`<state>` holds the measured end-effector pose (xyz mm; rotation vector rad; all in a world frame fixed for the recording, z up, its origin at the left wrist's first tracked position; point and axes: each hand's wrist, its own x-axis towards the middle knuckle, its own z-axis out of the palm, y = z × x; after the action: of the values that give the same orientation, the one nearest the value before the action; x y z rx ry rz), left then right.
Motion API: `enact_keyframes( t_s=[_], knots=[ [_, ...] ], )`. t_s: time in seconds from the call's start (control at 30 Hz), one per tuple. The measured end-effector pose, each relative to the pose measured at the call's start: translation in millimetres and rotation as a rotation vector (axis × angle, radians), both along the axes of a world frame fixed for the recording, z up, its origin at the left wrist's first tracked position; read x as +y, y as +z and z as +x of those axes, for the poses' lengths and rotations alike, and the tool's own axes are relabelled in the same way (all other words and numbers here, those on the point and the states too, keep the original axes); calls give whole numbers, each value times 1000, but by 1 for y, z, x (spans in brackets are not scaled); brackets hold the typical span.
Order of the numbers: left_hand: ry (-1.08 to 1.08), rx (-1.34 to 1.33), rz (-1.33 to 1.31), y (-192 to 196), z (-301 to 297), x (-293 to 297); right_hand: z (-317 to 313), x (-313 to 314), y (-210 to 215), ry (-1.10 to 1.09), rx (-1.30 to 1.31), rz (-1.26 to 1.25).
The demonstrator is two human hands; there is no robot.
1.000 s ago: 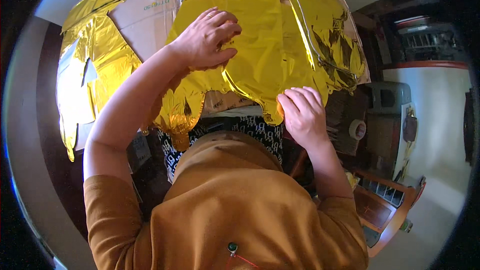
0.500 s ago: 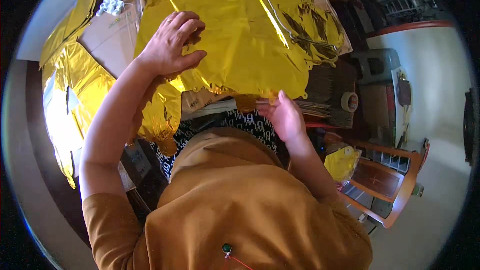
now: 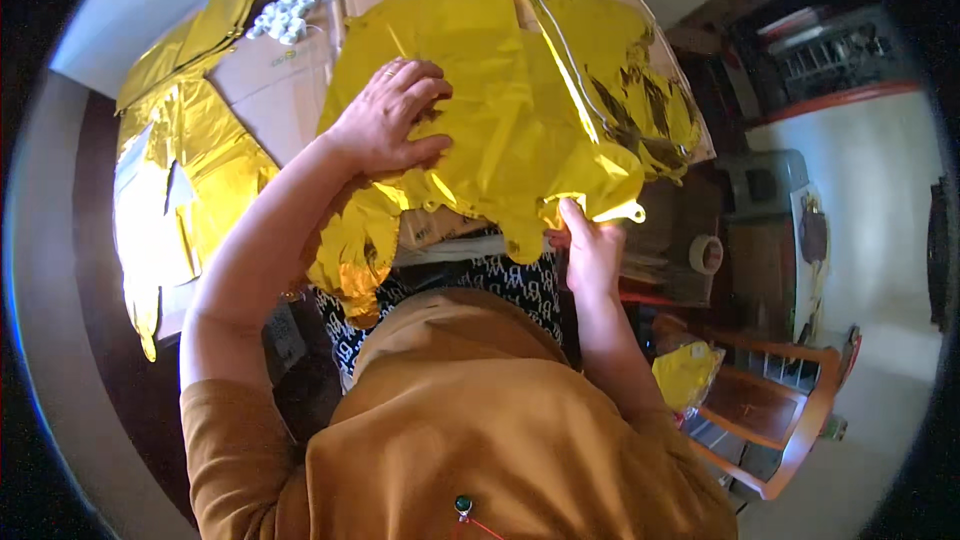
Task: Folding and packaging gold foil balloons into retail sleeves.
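A flat, uninflated gold foil balloon (image 3: 470,90) with a scalloped edge and small tabs lies spread on the cardboard-covered table in front of me. My left hand (image 3: 395,120) rests on its left part, fingers bent, with the thumb held apart from them. At the near right edge, my right hand (image 3: 590,245) pinches the foil, thumb on top and the other fingers mostly hidden beneath. Part of the near edge hangs over the table's front, above my patterned black-and-white lap cloth (image 3: 480,280).
More gold foil (image 3: 190,170) drapes over the table's left side. White spool-like pieces (image 3: 287,15) are heaped at the back left. A thin cord (image 3: 570,60) runs over crumpled foil (image 3: 640,70) at right. A tape roll (image 3: 705,254) and a wooden chair (image 3: 760,405) are farther right.
My right hand has closed on the balloon's near right edge, which is now bent up. My left hand stays on the foil. The whole view has shifted slightly.
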<state>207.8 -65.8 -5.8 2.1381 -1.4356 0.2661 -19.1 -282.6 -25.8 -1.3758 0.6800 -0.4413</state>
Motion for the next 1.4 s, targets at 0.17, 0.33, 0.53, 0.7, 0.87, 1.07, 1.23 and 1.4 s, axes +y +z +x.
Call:
enact_keyframes(
  t_s=[0.17, 0.33, 0.53, 0.7, 0.87, 1.07, 1.23, 1.4],
  knots=[
    [107, -12, -84, 22, 2, 21, -3, -13, 3, 1, 16, -149],
    [273, -55, 52, 4, -7, 70, -11, -27, 11, 129, 43, -233],
    [283, -37, 71, -4, -29, 59, -13, -17, 32, 233, 15, -352],
    [240, -12, 70, -8, -33, 56, -31, -19, 38, 229, 35, -351],
    [273, -16, 50, 1, -33, 59, -42, -65, 30, 105, 4, 216],
    [237, -42, 38, 0, -34, 52, -18, -43, 6, 175, -127, 436],
    [345, -97, 62, -4, -35, 61, -17, -16, 24, 214, -56, 278],
    [289, -43, 37, -6, -37, 49, -29, -32, 1, 93, -132, -60]
  ],
)
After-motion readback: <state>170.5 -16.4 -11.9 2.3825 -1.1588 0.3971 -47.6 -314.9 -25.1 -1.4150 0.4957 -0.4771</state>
